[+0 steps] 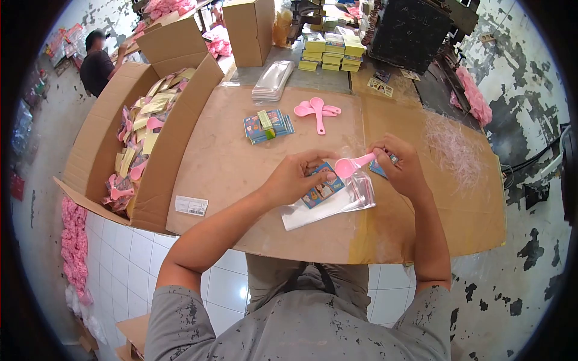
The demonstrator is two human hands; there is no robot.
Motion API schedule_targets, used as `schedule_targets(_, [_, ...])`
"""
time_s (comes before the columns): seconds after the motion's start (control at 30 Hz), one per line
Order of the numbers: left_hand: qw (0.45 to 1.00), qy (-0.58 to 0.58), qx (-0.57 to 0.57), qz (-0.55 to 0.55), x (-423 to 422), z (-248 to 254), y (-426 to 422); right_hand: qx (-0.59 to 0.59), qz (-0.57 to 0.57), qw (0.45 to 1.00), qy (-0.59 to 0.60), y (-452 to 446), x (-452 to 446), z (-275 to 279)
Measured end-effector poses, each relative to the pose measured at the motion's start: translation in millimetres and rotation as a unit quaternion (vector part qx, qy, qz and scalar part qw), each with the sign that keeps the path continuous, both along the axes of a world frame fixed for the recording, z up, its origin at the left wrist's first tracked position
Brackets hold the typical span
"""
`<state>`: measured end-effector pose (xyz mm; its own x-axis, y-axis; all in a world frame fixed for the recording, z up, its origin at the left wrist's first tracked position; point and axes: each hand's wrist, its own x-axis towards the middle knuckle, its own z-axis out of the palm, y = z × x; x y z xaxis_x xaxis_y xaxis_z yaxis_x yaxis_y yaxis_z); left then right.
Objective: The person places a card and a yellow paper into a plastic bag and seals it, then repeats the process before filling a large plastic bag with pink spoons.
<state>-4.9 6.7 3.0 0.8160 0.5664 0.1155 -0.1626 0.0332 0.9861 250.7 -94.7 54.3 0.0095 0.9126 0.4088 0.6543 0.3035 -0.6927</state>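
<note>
My left hand [295, 179] pinches a blue printed card [323, 188], held above several clear plastic bags [307, 215] on the cardboard-covered table. My right hand [397, 163] grips the handle of a pink spoon [346, 168], whose bowl is beside the card and my left fingertips. Another blue card [378, 169] shows partly behind my right fingers; whether that hand holds it is unclear. Further back lie a banded stack of blue cards [283, 123] and several pink spoons [317, 111].
An open carton [171, 144] of packed spoons stands at the left, near a white label [191, 206]. Behind are a stack of clear bags [272, 80], yellow card stacks [331, 51] and a black box [409, 30]. A person [98, 66] is at the upper left.
</note>
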Motion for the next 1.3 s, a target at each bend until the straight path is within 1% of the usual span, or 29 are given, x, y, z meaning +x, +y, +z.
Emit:
schedule_targets(0.13, [0.998, 0.061, 0.020, -0.005, -2, 0, -3, 0.002, 0.019, 0.999, -0.029, -1, -4, -4])
schedule_targets(0.23, [0.996, 0.076, 0.042, -0.005, -3, -4, 0, -0.032, 0.044, 0.998, 0.019, -1, -17, -11])
schedule_targets(0.33, [0.997, 0.064, 0.044, -0.020, -3, -5, 0, -0.013, 0.122, 0.977, 0.175, 3, -39, -12])
schedule_targets(0.43, [0.999, 0.031, 0.012, -0.040, -3, -6, -4, -0.060, 0.201, 0.958, 0.196, 6, -40, -14])
schedule_targets(0.5, [0.997, 0.016, -0.031, -0.065, -4, -5, -7, -0.131, 0.253, 0.908, 0.308, 1, -51, -20])
schedule_targets(0.57, [0.997, 0.019, 0.001, -0.074, -5, -8, -6, -0.154, 0.285, 0.879, 0.349, -5, -64, -26])
schedule_targets(0.6, [0.997, 0.019, 0.018, -0.077, -4, -7, -4, -0.144, 0.296, 0.883, 0.334, -6, -68, -28])
schedule_targets(0.63, [0.996, 0.025, -0.003, -0.083, -4, -5, -2, -0.135, 0.307, 0.887, 0.318, -6, -68, -28])
schedule_targets(0.73, [0.994, 0.034, -0.054, -0.094, -9, 1, -2, -0.146, 0.385, 0.805, 0.427, 7, -45, -24])
schedule_targets(0.77, [0.993, 0.026, -0.059, -0.095, -9, 3, -1, -0.128, 0.383, 0.788, 0.464, 6, -38, -20])
schedule_targets(0.87, [0.992, 0.016, -0.059, -0.106, -11, 5, 2, -0.133, 0.271, 0.908, 0.291, 3, -24, -18])
schedule_targets(0.97, [0.991, 0.010, -0.065, -0.112, -9, 5, 2, -0.084, 0.233, 0.949, 0.193, 1, -35, -18])
schedule_targets(1.0, [0.991, 0.005, -0.073, -0.109, -9, 4, -2, -0.073, 0.221, 0.957, 0.171, -1, -34, -18])
schedule_targets(1.07, [0.978, 0.059, -0.122, -0.158, -14, 10, -1, -0.048, 0.200, 0.971, 0.124, 0, -34, -15])
schedule_targets(1.13, [0.980, 0.031, -0.107, -0.166, -13, 7, -2, 0.005, 0.220, 0.965, 0.141, -5, -32, 3])
schedule_targets(1.17, [0.986, -0.025, -0.070, -0.150, -6, -3, -4, 0.031, 0.229, 0.961, 0.149, -9, -30, 17])
schedule_targets(1.2, [0.987, -0.080, -0.034, -0.135, -2, -9, -6, 0.043, 0.245, 0.960, 0.127, -13, -29, 34])
schedule_targets(1.27, [0.990, -0.037, 0.006, -0.136, -9, 4, -8, 0.066, 0.275, 0.956, 0.084, -21, -25, 69])
schedule_targets(1.3, [0.990, -0.016, 0.027, -0.137, -11, 13, -8, 0.079, 0.256, 0.961, 0.072, -22, -18, 77])
